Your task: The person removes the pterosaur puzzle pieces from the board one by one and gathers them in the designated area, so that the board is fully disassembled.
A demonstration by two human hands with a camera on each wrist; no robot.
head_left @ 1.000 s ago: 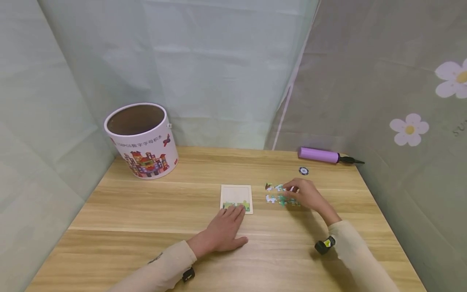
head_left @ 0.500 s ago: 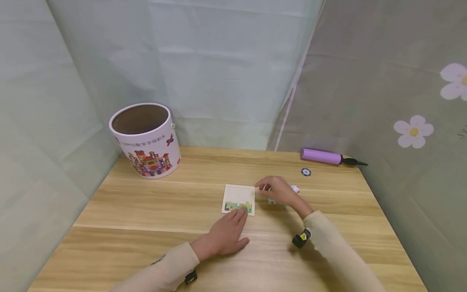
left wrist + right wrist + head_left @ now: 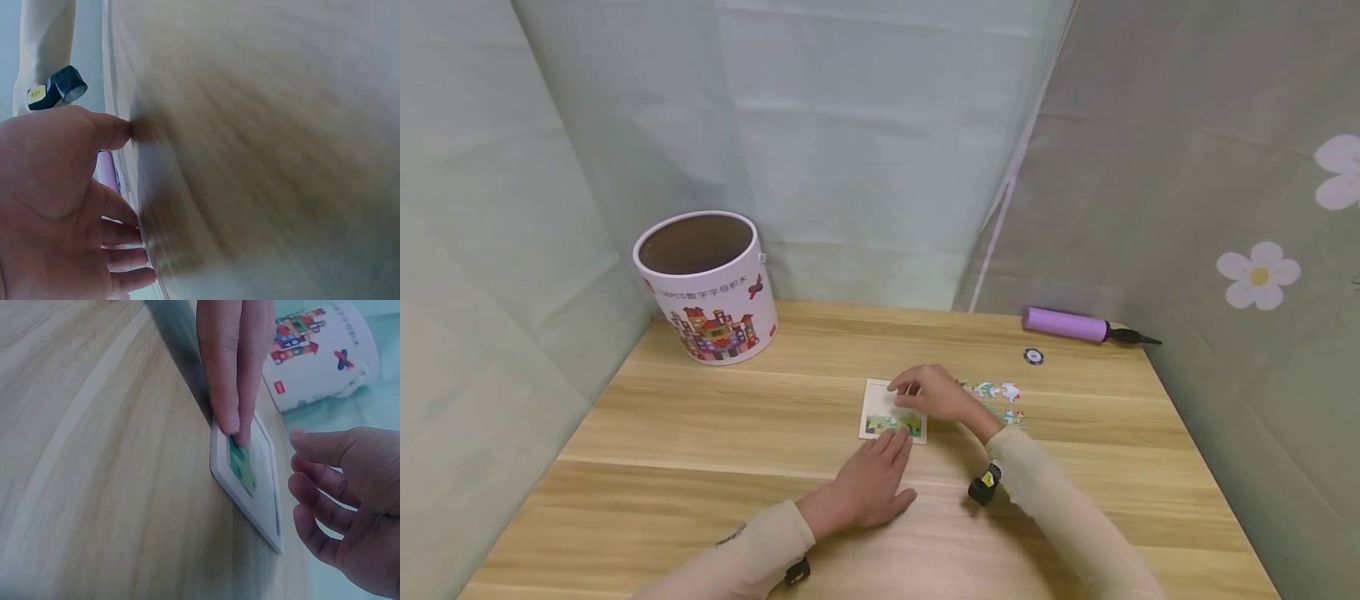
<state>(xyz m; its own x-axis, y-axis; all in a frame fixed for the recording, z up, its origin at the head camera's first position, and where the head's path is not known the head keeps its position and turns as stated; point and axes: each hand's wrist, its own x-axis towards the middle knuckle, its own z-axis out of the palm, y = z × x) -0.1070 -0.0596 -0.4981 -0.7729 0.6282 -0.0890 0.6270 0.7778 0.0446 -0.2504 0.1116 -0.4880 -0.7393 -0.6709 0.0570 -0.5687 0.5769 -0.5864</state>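
Note:
A small square puzzle tray (image 3: 880, 392) lies on the wooden table, with green puzzle pieces (image 3: 887, 425) along its near edge. My left hand (image 3: 868, 483) lies flat, and its straight fingertips rest on those pieces, as the right wrist view also shows at the fingers (image 3: 228, 375). Over the tray's upper part hovers my right hand (image 3: 932, 393), thumb and fingers bent towards each other. In the right wrist view no piece shows between the fingers of the right hand (image 3: 350, 494); whether their tips hide one cannot be seen. Loose puzzle pieces (image 3: 1009, 392) lie right of the tray, partly behind my right hand and forearm.
A white bucket (image 3: 711, 300) with a block picture stands at the back left. A round dark-and-white chip (image 3: 1033, 357) and a purple hand pump (image 3: 1066, 324) lie at the back right. Cloth walls enclose the table's back and sides.
My right hand has moved left from the loose pieces to above the tray. My left hand stays at the tray's near edge. The head view has shifted slightly.

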